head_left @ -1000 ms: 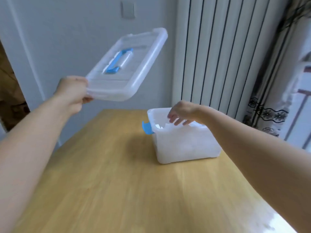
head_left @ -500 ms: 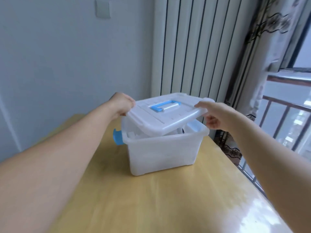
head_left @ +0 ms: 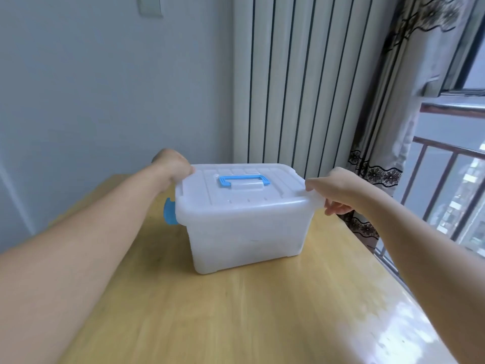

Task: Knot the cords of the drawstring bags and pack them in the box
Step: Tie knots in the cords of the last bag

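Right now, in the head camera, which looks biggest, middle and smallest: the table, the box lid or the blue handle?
1. Table, biggest by far.
2. Lid, lying on the box.
3. Blue handle, smallest, on the lid.
The table's near part lies closer to the camera, but the order is plain.

Pale wooden counter (head_left: 262,311), glossy with window glare at the near right corner. Behind it, grey wall (head_left: 105,88) with a light switch plate (head_left: 151,6) at the top, beside a white ribbed radiator (head_left: 301,82). At right, patterned lace-trimmed curtain (head_left: 388,132), hanging next to a window with a metal railing (head_left: 446,164).
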Motion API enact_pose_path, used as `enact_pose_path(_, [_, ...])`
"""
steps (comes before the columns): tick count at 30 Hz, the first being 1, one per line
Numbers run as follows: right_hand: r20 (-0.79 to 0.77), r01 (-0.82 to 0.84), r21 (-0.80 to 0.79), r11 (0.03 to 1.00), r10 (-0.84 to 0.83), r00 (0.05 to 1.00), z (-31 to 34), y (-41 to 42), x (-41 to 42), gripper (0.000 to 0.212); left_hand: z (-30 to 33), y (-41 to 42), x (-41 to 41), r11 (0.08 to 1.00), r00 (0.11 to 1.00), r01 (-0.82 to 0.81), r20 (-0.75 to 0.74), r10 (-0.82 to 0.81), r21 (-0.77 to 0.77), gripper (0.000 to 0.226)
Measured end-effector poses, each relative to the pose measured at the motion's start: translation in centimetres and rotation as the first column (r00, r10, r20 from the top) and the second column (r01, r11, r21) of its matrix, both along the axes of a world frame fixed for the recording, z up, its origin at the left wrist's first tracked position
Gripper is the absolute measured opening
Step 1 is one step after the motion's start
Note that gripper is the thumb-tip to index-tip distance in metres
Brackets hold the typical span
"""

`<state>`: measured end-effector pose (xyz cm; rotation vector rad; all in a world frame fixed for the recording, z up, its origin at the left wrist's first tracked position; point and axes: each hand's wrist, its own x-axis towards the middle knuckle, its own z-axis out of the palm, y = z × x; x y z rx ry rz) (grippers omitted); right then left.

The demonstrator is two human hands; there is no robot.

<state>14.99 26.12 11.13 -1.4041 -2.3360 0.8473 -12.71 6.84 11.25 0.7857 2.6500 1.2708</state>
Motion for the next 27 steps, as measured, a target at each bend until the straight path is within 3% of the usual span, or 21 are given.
enact_pose_path(5, [0.023,-0.111,0.046,0.993,0.11,0.994,-0.3,-0.6,-0.2,0.034,-1.4,-1.3,0.7,0.999,0.999,-0.037,0.039,0.037,0.013,0.009])
enact_pose_path(8, [0.057,-0.21,0.169,0.963,0.203,0.977,-1.0,-1.1,-1.1,0.046,-2.7,-1.9,1.1,0.992,0.998,-0.067,0.024,0.065,0.105,0.014])
enact_pose_path(11, [0.011,-0.16,0.211,0.964,0.162,0.987,-0.6,-0.5,-1.9,0.025,-3.0,-2.1,1.0,0.96,0.987,-0.146,0.108,0.123,0.24,0.023])
enact_pose_path(14, [-0.141,-0.053,0.071,0.996,0.062,0.988,-0.1,0.0,-2.4,0.025,-2.8,-2.1,1.3,0.957,0.984,-0.161,0.112,0.137,0.241,0.03])
enact_pose_path(17, [-0.243,-0.007,-0.281,0.96,-0.064,0.968,-0.9,-0.4,-2.4,0.035,-2.7,-2.3,2.4,0.988,0.991,-0.111,0.092,0.102,0.103,0.036])
enact_pose_path(19, [-0.323,-0.057,-0.447,0.893,-0.102,0.941,-1.2,-0.5,-2.2,0.031,-2.6,-3.6,3.4,0.997,0.964,-0.07,0.261,0.058,0.037,0.055])
enact_pose_path(20, [-0.338,-0.066,-0.453,0.889,-0.103,0.936,-1.3,-0.5,-2.0,0.028,-2.7,-4.3,3.8,0.999,0.931,-0.033,0.366,0.018,0.035,0.06])
enact_pose_path(23, [-0.359,0.033,-0.31,0.95,-0.149,0.921,-1.3,-0.6,-2.6,0.022,-3.4,-6.0,4.6,0.99,0.885,-0.016,0.463,-0.052,0.143,0.044])
enact_pose_path(27, [-0.284,0.167,0.03,0.986,-0.151,0.947,-1.6,-0.5,-3.6,0.031,-3.6,-5.5,4.9,0.98,0.956,-0.123,0.285,0.076,0.154,0.037])
